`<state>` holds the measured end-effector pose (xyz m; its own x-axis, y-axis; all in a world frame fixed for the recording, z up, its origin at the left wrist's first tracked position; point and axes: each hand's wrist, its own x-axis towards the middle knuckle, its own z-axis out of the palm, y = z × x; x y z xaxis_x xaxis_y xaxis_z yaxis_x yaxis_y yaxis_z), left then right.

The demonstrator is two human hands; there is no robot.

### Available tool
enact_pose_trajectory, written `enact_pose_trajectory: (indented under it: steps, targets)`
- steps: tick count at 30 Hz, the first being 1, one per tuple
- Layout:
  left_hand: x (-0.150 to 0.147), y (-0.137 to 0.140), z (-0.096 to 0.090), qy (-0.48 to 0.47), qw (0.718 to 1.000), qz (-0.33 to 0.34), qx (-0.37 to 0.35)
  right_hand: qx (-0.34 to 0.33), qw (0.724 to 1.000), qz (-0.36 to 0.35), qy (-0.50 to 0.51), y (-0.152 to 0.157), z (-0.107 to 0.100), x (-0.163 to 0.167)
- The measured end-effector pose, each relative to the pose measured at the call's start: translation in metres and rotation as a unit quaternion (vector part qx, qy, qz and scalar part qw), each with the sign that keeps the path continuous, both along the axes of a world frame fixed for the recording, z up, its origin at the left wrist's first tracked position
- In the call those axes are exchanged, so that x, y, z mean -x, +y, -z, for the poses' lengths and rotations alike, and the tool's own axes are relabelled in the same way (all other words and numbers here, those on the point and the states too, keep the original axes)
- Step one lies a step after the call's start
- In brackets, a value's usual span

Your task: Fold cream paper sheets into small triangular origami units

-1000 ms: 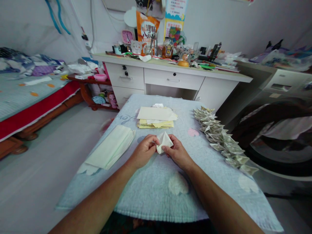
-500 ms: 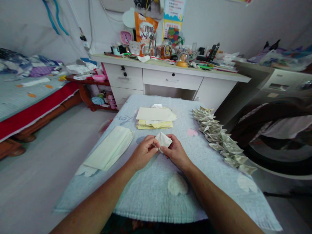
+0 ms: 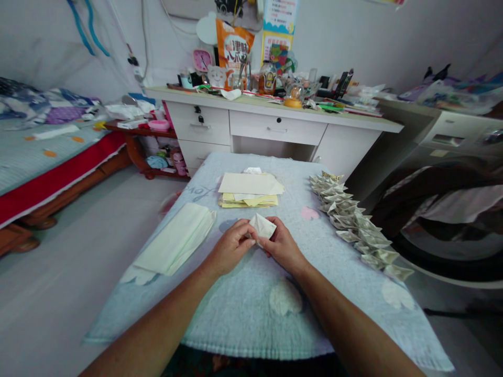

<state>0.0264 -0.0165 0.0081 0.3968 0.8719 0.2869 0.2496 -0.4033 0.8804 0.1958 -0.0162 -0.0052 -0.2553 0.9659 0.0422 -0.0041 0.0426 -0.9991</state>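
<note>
Between my two hands is a small folded piece of white paper (image 3: pixel 263 225), its upper part a creased point. My left hand (image 3: pixel 234 245) pinches its lower left edge between thumb and fingers. On the other side my right hand (image 3: pixel 286 245) grips it, thumb in front and fingers behind. My fingertips hide the paper's lower part. Just beyond lies a stack of cream and yellow paper sheets (image 3: pixel 249 184). To the left rests a pile of long, pale folded paper (image 3: pixel 175 238). Rows of pointed folded paper pieces (image 3: pixel 353 222) stand along the right side.
A pale blue patterned cloth (image 3: pixel 243 309) covers the table. Behind it stands a white desk (image 3: pixel 275 127) crowded with jars, a pink clock (image 3: pixel 202 60) and an orange bag (image 3: pixel 234 50). A washing machine (image 3: pixel 448 139) is at the right, a bed (image 3: pixel 51 146) at the left.
My hands stay almost in place, still gripping the folded paper. Its visible part has tilted slightly to the left. The piles and rows on the table look the same.
</note>
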Motion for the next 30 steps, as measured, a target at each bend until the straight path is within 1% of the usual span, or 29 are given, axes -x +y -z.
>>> enact_pose_trajectory:
  steps: [4,8,12,14,16,19,22,27,30]
  targets:
    - [-0.0009,0.0003,0.0021,0.01,1.0,0.001,0.001,0.0,1.0,0.019,-0.01,0.0004,-0.0015,0.0008]
    - [-0.0021,0.0001,0.0006,0.014,1.0,-0.005,0.005,-0.01,1.0,0.022,0.002,0.0016,0.0003,0.0014]
    - [-0.0023,0.0009,0.0013,0.007,1.0,-0.016,0.005,0.005,1.0,-0.003,0.027,0.0005,-0.0008,0.0]
    - [-0.0024,0.0017,0.0039,-0.002,0.999,-0.027,0.018,0.02,0.999,-0.018,0.024,-0.0005,-0.003,-0.0021]
    - [-0.0031,0.0025,0.0071,-0.028,0.998,-0.037,0.052,0.03,0.999,-0.018,0.026,-0.001,-0.0057,-0.0046]
    - [-0.0049,0.0032,0.01,-0.105,0.989,-0.038,0.102,0.033,0.998,-0.007,0.051,-0.001,-0.0087,-0.0076]
    - [-0.0059,0.0032,0.0091,-0.145,0.982,-0.046,0.113,0.03,0.997,-0.019,0.062,-0.0005,-0.0087,-0.007]
    - [-0.0052,0.0033,0.0078,-0.164,0.978,-0.052,0.121,0.027,0.995,-0.042,0.088,-0.0002,-0.0049,-0.0032]
    - [-0.0054,0.0037,0.0087,-0.195,0.969,-0.043,0.144,0.022,0.996,-0.044,0.074,-0.0005,-0.0043,-0.0052]
